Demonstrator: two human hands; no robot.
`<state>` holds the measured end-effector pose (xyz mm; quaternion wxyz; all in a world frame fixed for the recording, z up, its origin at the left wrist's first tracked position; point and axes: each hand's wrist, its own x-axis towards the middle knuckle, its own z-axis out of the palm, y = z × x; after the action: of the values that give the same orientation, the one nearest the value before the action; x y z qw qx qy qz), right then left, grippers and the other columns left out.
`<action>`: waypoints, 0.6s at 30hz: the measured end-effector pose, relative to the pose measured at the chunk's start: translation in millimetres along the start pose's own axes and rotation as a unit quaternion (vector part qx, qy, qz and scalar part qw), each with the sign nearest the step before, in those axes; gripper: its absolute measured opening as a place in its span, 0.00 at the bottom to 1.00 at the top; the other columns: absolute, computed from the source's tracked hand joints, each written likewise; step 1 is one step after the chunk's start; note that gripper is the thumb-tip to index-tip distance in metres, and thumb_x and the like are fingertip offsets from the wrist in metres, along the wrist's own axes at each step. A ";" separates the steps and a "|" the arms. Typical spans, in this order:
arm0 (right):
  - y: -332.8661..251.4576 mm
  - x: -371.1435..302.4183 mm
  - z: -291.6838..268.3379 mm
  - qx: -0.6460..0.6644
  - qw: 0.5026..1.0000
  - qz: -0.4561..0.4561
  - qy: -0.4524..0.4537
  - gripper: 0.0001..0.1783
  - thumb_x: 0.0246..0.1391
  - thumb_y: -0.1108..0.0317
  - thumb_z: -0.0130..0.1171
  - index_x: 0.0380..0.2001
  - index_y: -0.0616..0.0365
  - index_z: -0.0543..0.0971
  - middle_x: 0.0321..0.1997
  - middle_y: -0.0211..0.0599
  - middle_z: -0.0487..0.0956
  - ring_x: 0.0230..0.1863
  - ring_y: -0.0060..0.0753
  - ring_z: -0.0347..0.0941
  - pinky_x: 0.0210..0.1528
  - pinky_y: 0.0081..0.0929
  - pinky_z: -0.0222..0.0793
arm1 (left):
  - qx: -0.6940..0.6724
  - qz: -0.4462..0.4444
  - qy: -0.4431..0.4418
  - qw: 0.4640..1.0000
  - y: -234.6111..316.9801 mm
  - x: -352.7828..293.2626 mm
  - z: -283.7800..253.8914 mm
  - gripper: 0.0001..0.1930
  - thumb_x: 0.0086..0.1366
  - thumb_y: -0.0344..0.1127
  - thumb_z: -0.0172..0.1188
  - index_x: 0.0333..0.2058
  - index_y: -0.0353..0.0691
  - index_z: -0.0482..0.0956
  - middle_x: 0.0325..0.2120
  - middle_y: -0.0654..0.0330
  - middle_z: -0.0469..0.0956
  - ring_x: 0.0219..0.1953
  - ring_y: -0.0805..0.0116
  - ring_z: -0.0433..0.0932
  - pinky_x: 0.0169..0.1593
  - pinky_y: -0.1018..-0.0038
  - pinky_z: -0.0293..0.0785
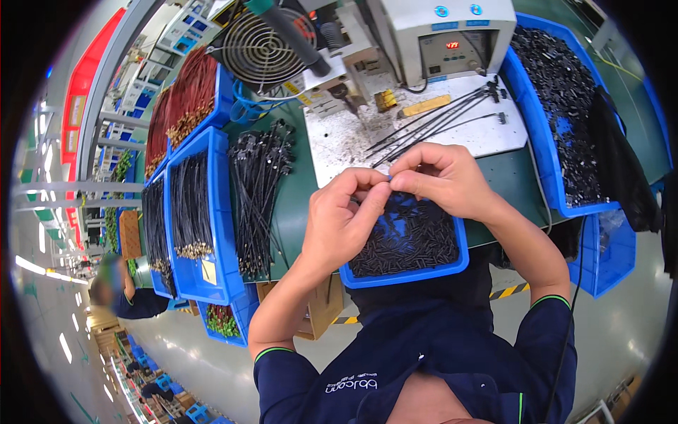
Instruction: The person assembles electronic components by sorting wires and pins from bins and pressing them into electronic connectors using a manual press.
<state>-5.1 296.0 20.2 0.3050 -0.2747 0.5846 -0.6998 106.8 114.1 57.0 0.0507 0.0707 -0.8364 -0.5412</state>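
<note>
My left hand (pixel 346 215) and my right hand (pixel 446 178) meet at the fingertips, each with thumb and forefinger pinched closed. What they pinch is too small and too covered to make out. Just below them a blue bin (pixel 413 275) holds many short black tube pieces (pixel 424 240). Beyond the fingers, several black cables with connectors (pixel 441 121) lie across a white work plate (pixel 328 152). Their near ends reach close to my fingertips, and I cannot tell whether one is held.
A bench machine with a fan (pixel 265 42) and a control box (pixel 452 49) stands behind the plate. Bundled black cables (pixel 258 191) lie left, beside blue bins (pixel 224 212) of black and red wires. At right, a large blue bin (pixel 519 106) holds small black parts.
</note>
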 end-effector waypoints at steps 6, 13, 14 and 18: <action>1.7 -11.6 6.8 0.014 0.999 -0.017 0.023 0.12 0.62 0.66 0.69 0.42 0.63 0.83 0.34 0.28 0.84 0.32 0.13 0.75 0.33 0.16 0.72 | 0.005 0.014 -0.001 1.000 4.6 -3.2 4.4 0.06 0.71 0.30 0.63 0.40 0.32 0.79 0.26 0.64 0.81 0.26 0.82 0.75 0.28 0.82 0.70; 3.3 -22.8 13.9 0.071 0.997 0.009 0.042 0.10 0.64 0.66 0.66 0.42 0.63 0.83 0.35 0.30 0.84 0.32 0.15 0.76 0.34 0.16 0.73 | -0.123 -0.004 -0.016 0.992 -2.7 -5.6 7.4 0.06 0.74 0.31 0.55 0.41 0.33 0.73 0.26 0.67 0.76 0.25 0.85 0.67 0.28 0.81 0.63; 3.5 -23.2 14.9 0.077 0.996 -0.002 0.046 0.10 0.64 0.66 0.65 0.42 0.63 0.83 0.35 0.31 0.84 0.32 0.15 0.76 0.34 0.16 0.73 | -0.122 -0.004 -0.012 0.992 -2.7 -6.4 7.3 0.06 0.74 0.31 0.55 0.41 0.33 0.73 0.26 0.67 0.76 0.25 0.85 0.67 0.28 0.81 0.63; -5.3 -24.3 22.1 0.056 0.996 0.002 0.063 0.10 0.64 0.66 0.65 0.41 0.63 0.83 0.34 0.30 0.84 0.31 0.15 0.76 0.34 0.16 0.73 | -0.075 0.015 -0.017 0.997 -1.1 -10.9 4.0 0.06 0.74 0.31 0.55 0.40 0.33 0.72 0.24 0.67 0.74 0.25 0.83 0.67 0.28 0.80 0.64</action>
<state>26.8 300.6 28.4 0.2837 -0.2111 0.5629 -0.7471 117.0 119.1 54.3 0.0500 0.0454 -0.7950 -0.6028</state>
